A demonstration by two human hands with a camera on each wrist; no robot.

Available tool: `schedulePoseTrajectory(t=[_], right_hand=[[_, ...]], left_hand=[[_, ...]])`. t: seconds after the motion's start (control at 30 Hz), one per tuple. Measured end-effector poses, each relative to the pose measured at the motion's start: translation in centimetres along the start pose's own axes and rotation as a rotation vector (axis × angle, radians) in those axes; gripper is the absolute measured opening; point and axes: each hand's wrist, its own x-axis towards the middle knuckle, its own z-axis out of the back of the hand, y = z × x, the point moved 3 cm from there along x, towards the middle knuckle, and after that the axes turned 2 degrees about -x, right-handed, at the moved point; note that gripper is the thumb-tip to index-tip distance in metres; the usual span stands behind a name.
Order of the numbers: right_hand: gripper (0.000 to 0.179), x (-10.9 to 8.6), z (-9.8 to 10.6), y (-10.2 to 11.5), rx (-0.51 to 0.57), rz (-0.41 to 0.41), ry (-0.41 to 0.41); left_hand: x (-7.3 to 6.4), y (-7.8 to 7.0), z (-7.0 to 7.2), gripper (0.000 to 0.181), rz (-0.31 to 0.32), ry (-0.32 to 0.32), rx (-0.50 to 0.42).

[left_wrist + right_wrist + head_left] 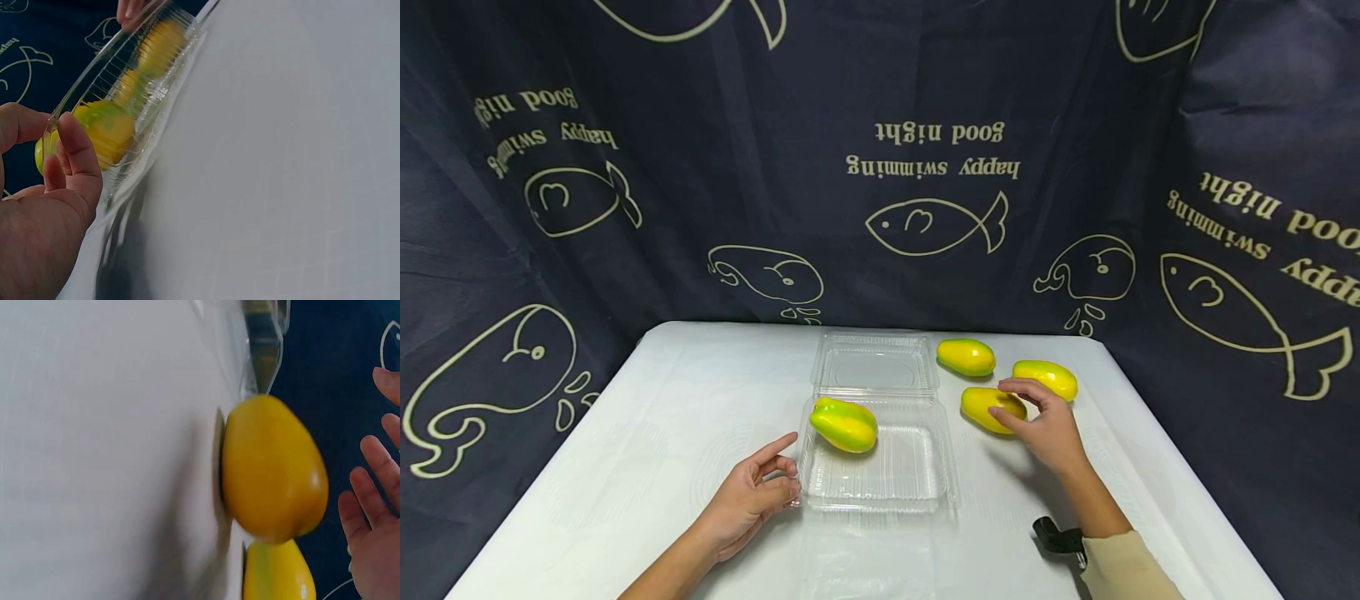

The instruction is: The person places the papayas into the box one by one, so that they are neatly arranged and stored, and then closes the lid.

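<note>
The right hand (1049, 429) hovers over the nearest loose fruit (983, 408), thumb and fingers parted in a wide curve, with nothing in its grasp; the right wrist view shows a gap between palm and fruit. The left hand (748, 498) pinches the left rim of the clear container (887, 503), index finger extended. Inside the container's near half, toward its far left corner, lies a green-and-yellow fruit (846, 427); the lid (876, 365) lies open on the far side. Right of the lid sits a far fruit (966, 357), and further right another yellow fruit (1047, 378). All rest on a white table (700, 392) before a dark fish-print cloth (820, 100).
</note>
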Motion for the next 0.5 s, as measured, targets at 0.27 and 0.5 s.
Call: schedulePoseTrajectory(t=[0.27, 0.5], right_hand=[[0.048, 0.1, 0.7, -2.0, -0.112, -0.060, 0.075], [0.062, 0.1, 0.7, -3.2, -0.072, -0.160, 0.187]], left_hand=[[0.0, 0.0, 0.1, 0.091, -0.002, -0.002, -0.003], [0.0, 0.1, 0.1, 0.091, 0.001, -0.014, -0.003]])
